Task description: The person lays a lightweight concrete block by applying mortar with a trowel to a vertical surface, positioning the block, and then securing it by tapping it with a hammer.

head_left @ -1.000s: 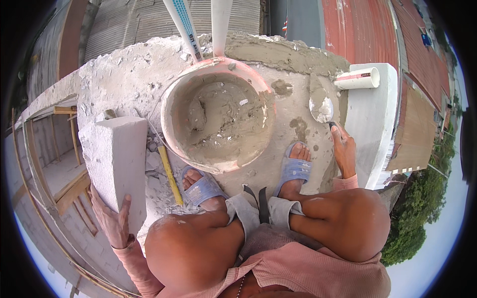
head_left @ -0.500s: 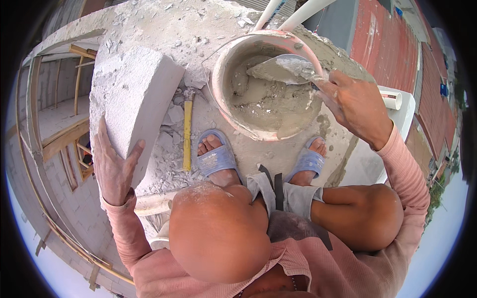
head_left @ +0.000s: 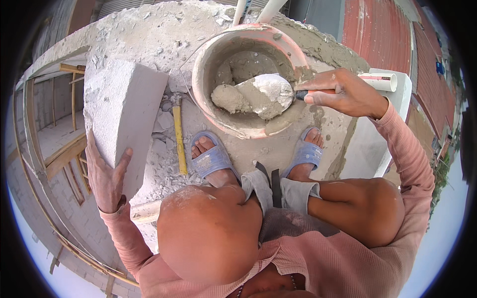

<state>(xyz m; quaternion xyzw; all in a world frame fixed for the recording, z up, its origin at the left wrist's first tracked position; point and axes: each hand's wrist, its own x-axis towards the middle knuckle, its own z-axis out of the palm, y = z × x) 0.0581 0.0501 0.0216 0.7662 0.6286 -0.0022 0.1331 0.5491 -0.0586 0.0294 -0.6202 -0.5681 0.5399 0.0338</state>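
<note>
My right hand (head_left: 349,94) is closed around the orange-and-black handle of a trowel (head_left: 271,94). The blade lies over the bucket's opening and carries a lump of wet grey mortar (head_left: 231,99) at its tip. Beneath it, the round bucket (head_left: 202,69), its rim pinkish and smeared, holds more mortar. At the left, my left hand (head_left: 107,174) grips the near end of a white lightweight concrete block (head_left: 130,109), fingers along the outer side and thumb on the other face. The block stands tilted on the rubble-strewn ledge.
A yellow-handled hammer (head_left: 179,139) lies among rubble (head_left: 161,129) between the block and my left sandal (head_left: 214,155). White pipes (head_left: 271,10) rise behind the bucket; another pipe (head_left: 385,81) lies at right. A timber-framed opening (head_left: 62,149) drops away beyond the ledge at left.
The trowel has turned over the bucket and now bears a lump of mortar at its tip. My right hand's grip on the handle shows more plainly. My left hand stays on the block.
</note>
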